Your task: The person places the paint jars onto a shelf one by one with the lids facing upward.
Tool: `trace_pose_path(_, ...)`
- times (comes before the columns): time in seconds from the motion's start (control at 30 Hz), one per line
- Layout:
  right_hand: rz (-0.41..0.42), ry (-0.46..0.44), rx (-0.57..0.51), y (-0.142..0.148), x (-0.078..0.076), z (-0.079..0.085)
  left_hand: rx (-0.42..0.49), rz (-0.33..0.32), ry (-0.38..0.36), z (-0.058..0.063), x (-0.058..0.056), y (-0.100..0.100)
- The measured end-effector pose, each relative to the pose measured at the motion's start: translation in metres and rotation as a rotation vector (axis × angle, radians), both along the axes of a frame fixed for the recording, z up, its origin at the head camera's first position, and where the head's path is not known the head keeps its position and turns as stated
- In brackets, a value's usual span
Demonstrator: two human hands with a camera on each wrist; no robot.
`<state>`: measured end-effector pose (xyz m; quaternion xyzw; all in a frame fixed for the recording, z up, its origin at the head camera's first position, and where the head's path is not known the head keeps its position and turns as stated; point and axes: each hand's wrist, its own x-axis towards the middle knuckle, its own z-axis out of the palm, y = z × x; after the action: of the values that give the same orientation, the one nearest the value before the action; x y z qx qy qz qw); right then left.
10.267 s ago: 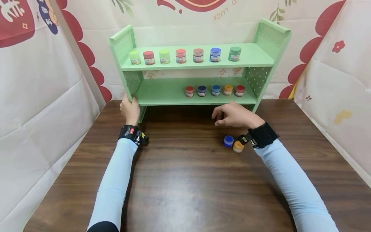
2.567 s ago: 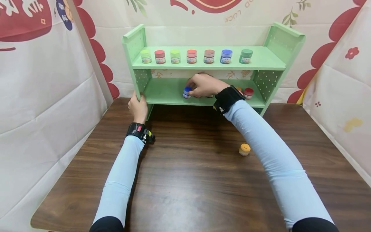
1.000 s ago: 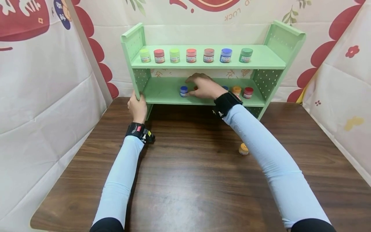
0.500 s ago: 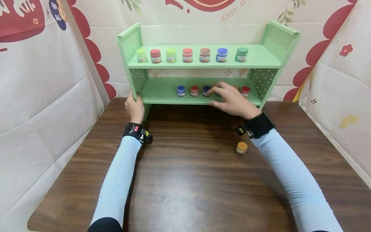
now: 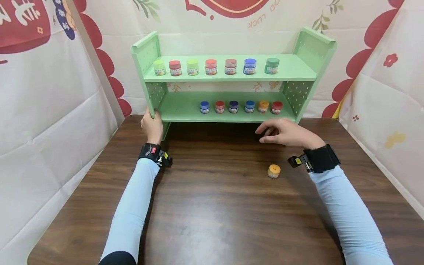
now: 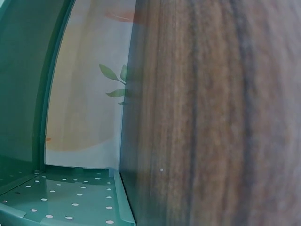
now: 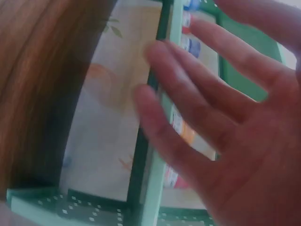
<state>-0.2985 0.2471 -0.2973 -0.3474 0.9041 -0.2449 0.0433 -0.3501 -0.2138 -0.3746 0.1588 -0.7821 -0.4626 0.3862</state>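
My left hand (image 5: 152,126) grips the lower front edge of the left side panel of a green two-tier shelf (image 5: 236,117). Holding nothing, my right hand (image 5: 286,132) hovers over the table just in front of the shelf's right half, its fingers loosely bent. Below it on the wood stands a small jar with a yellow-orange lid (image 5: 274,171). On the lower tier a blue-lidded jar (image 5: 204,107) is leftmost in a row with a red-lidded jar (image 5: 219,107) and several others. In the right wrist view the fingers (image 7: 188,94) spread in front of the shelf.
Along the upper tier runs a row of larger jars, from a light green one (image 5: 159,67) to a dark green one (image 5: 272,66). The brown table (image 5: 212,206) is bounded by printed white cloth (image 5: 59,121) at the back and sides.
The blue-lidded jar went from the table to the left end of the lower row, and my right hand let go of it, then drew back right and toward me. My left hand keeps its grip.
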Motion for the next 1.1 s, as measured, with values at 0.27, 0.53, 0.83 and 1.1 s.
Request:
trace_pose_path(0.27, 0.055, -0.242, 0.109, 0.008, 0.001, -0.005, 0.024, 0.008, -0.012, -0.003, 0.001, 0.002)
trace_pose_path(0.53, 0.042, -0.412, 0.238, 0.013, -0.007, -0.015, 0.016, 0.025, -0.010, -0.002, -0.002, 0.001)
trace_pose_path(0.83, 0.015, -0.648, 0.189, 0.020, -0.014, -0.026, 0.016, 0.015, -0.003, -0.001, -0.002, 0.002)
trace_pose_path(1.1, 0.009, -0.695, 0.180, 0.022, -0.017, -0.029, 0.028, 0.010, 0.002, -0.002, -0.001, 0.002)
